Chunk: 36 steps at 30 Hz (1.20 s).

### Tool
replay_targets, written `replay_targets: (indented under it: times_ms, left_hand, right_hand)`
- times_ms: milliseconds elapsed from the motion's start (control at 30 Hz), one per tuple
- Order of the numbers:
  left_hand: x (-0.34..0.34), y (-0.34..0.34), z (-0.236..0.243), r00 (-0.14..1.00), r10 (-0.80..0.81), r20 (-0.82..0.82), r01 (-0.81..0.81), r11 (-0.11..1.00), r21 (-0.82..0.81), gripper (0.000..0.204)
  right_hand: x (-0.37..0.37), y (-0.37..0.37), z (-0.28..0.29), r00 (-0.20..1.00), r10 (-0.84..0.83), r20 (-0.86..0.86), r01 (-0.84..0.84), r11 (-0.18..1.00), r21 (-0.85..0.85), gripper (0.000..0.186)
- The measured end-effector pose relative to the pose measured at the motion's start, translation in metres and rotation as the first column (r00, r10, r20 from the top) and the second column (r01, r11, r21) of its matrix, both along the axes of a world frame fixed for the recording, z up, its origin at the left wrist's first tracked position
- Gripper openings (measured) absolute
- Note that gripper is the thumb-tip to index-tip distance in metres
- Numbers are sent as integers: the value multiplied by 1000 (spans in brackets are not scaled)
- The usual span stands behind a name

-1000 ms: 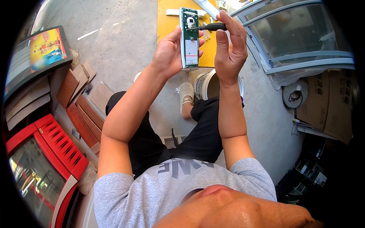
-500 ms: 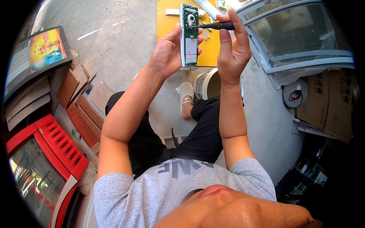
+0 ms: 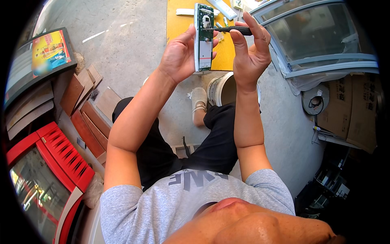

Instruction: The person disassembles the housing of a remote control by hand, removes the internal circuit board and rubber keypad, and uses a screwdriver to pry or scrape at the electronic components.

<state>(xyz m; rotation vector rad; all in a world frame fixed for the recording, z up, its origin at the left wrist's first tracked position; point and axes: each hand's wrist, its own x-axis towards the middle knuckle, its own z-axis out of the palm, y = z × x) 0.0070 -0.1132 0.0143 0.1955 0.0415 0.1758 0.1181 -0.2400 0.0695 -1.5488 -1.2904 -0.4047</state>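
Note:
My left hand (image 3: 178, 59) is closed around a long, narrow white casing with a green circuit board (image 3: 206, 51) facing up, its thumb on the left edge and fingertips showing at the right edge. Held between thumb and fingers of my right hand (image 3: 252, 63) is a screwdriver (image 3: 239, 30) with a black handle. Its thin shaft lies nearly level and reaches left over the upper half of the board. The tip appears to rest against the board; what it touches is too small to tell.
Beneath the casing stands a yellow-topped table (image 3: 224, 55) holding a white shell (image 3: 223, 9) and small parts. A bucket (image 3: 228, 90) is below it. Glazed frames (image 3: 321, 34) and cardboard boxes (image 3: 347, 110) stand at right; wooden boards (image 3: 91, 128) and a red cabinet (image 3: 67, 156) at left.
The screwdriver's handle has dropped slightly and my right fingers have shifted a little to the right around it. My left hand and the casing have barely moved.

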Motion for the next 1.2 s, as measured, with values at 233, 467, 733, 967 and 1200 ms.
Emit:
replay_targets:
  times_ms: [233,467,733,967,1200]
  left_hand:
    - [1,-2,0,1000,-11,-1,11,1000,-9,50]
    - [-1,0,0,1000,-8,20,8,1000,2,51]
    - [-2,1,3,1000,22,-2,-22,1000,17,51]
    - [-1,1,-1,1000,-20,23,20,1000,-5,51]
    - [0,1,0,999,-12,37,13,1000,-25,51]
  right_hand:
    - [-19,16,16,948,108,-299,-40,974,224,40]
    - [4,-2,2,998,-58,30,58,998,12,37]
    - [-21,17,15,923,183,-339,-115,971,210,39]
    - [-2,-1,0,997,-81,-8,81,996,-46,46]
    - [-19,14,11,930,169,-327,-101,971,215,43]
